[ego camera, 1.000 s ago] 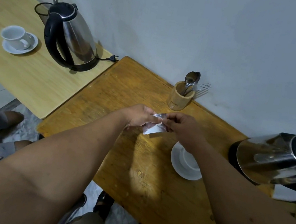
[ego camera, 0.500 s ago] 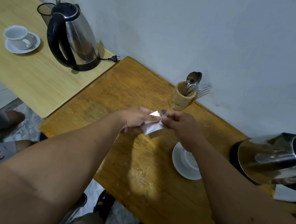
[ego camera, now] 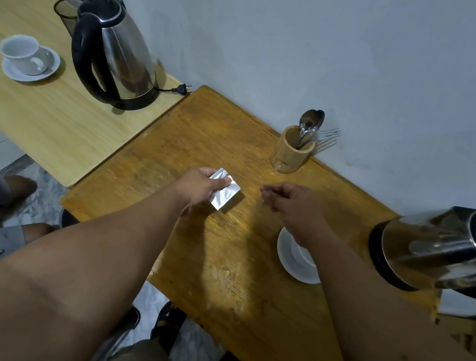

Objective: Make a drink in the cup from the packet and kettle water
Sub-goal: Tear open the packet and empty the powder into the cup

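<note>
Cup point(ego camera: 302, 250) sits nearest, on its saucer point(ego camera: 289, 260) on the darker bench point(ego camera: 217, 270), mostly hidden under the right forearm. Step in hand looks like emptying the packet point(ego camera: 224, 194) into it (top seems torn, can't confirm the opening from here). To do it well: bring the packet right over the cup mouth, torn end down, tilt gradually, tap the foil so powder doesn't hang in the corners or land on the saucer.

Left hand point(ego camera: 201, 187): fingers curled, thumb on top, pinching the silver packet by its near edge, held just above the bench and well left of the cup. Right hand point(ego camera: 286, 201): fingers loosely curled, fingertips pinched together; possibly a torn-off strip in there, too small to tell. It touches nothing else and hovers beyond the cup.

Kettle point(ego camera: 448, 252) stands at the right edge, near the saucer, easy reach for the pour. Farther back, a wooden holder point(ego camera: 292, 151) with spoons point(ego camera: 310, 123) for stirring. Second kettle point(ego camera: 116, 54) and a spare cup point(ego camera: 21, 50) on the lighter bench point(ego camera: 39, 119), far left.
</note>
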